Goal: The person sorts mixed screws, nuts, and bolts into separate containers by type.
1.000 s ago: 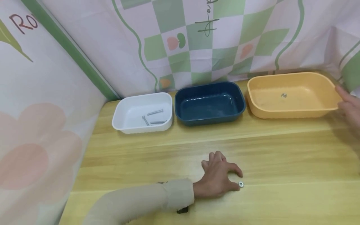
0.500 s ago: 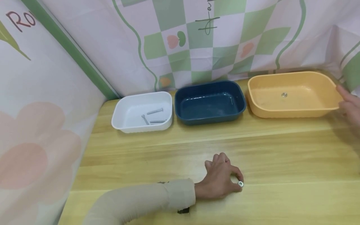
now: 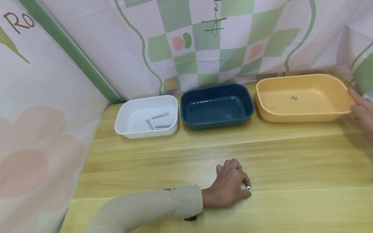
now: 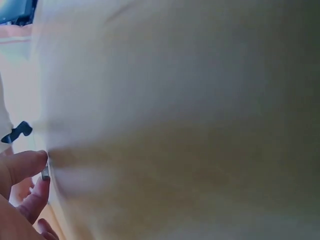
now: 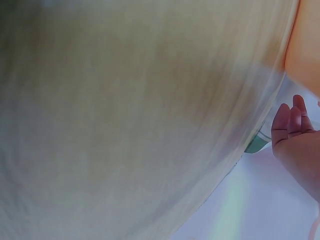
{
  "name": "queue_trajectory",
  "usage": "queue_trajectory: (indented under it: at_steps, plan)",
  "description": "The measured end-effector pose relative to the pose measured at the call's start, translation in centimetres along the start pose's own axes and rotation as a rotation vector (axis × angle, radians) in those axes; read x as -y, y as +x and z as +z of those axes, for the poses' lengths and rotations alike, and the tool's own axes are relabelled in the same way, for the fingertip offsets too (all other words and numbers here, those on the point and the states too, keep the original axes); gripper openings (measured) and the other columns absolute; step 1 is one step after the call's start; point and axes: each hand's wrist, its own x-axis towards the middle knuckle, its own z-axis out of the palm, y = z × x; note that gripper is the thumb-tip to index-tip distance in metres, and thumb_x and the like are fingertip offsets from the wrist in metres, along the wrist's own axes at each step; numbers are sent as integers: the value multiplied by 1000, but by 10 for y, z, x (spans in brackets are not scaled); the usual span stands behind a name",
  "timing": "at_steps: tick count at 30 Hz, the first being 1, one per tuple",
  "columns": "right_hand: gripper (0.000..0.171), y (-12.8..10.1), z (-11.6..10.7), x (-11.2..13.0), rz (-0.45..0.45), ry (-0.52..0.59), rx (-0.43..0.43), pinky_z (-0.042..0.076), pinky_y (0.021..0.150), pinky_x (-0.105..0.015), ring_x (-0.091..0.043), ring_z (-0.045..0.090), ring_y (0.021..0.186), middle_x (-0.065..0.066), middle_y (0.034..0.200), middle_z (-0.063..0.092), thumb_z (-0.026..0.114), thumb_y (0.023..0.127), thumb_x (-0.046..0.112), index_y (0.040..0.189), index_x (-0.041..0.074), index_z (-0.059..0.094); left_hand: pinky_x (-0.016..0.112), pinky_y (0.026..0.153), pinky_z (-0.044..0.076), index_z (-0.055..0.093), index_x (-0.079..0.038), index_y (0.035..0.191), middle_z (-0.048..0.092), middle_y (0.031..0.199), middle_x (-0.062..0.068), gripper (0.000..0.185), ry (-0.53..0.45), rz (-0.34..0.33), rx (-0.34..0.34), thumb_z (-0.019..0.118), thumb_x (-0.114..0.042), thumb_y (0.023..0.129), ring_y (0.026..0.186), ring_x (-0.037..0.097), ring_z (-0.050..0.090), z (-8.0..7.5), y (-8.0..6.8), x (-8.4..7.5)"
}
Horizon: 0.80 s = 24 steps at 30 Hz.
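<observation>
White tray (image 3: 125, 127): three bolts (image 3: 157, 121). Yellow tray (image 3: 335, 113): one washer (image 3: 294, 98). Left hand (image 3: 228, 186) fingers pinch nut (image 3: 248, 189); right hand (image 3: 361, 108) fingers straight.

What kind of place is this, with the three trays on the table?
Likely a tabletop sorting station, screened by a patterned cloth: the white tray holds bolts, the yellow tray a washer, and the left hand pinches another washer.

The desk (image 3: 291, 168) is pale wood with a smooth, faintly sheened finish and visible grain. Along its far edge stand three smooth plastic tubs: a matt white tray (image 3: 128, 124) holding bright metal bolts (image 3: 159, 115), a glossy dark blue tray (image 3: 215, 123), and a matt yellow tray (image 3: 303, 116). The small washer (image 3: 248, 189) near the front edge is shiny metal. Behind hangs printed cloth (image 3: 204, 48), creased and matt.
</observation>
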Motion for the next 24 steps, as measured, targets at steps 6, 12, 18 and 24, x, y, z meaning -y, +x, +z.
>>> queue_trajectory:
  at_steps: [6, 12, 18, 24]
  plan:
    - [59, 0, 1, 5, 8, 27, 4, 20, 97, -1, 13, 28, 130, 22, 158, 18, 32, 104, 5, 153, 35, 24, 22, 72, 24, 78, -30, 87, 35, 88, -13, 4, 100, 79, 4, 80, -28, 84, 84, 4, 31, -4, 0, -1]
    - [60, 0, 0, 5, -4, -22, 9, 14, 97, 0, 17, 22, 129, 24, 157, 17, 32, 103, 6, 153, 37, 23, 16, 71, 26, 79, -28, 89, 39, 89, -12, 4, 206, 119, 14, 79, -28, 85, 83, 5, 32, -6, 2, 1]
    - [61, 2, -1, -4, 12, 19, -18, 15, 97, 0, 13, 28, 126, 23, 156, 20, 34, 101, 6, 152, 37, 26, 13, 67, 25, 79, -28, 88, 43, 88, -12, 4, 271, 127, 13, 79, -30, 85, 80, 4, 33, -5, 3, 3]
    - [59, 4, -4, -9, 29, -26, -11, 10, 100, -1, 15, 23, 130, 26, 156, 19, 34, 103, 10, 152, 41, 25, 13, 68, 27, 79, -25, 88, 44, 87, -11, 5, 256, 120, 29, 78, -27, 84, 80, 3, 35, -5, 3, 4]
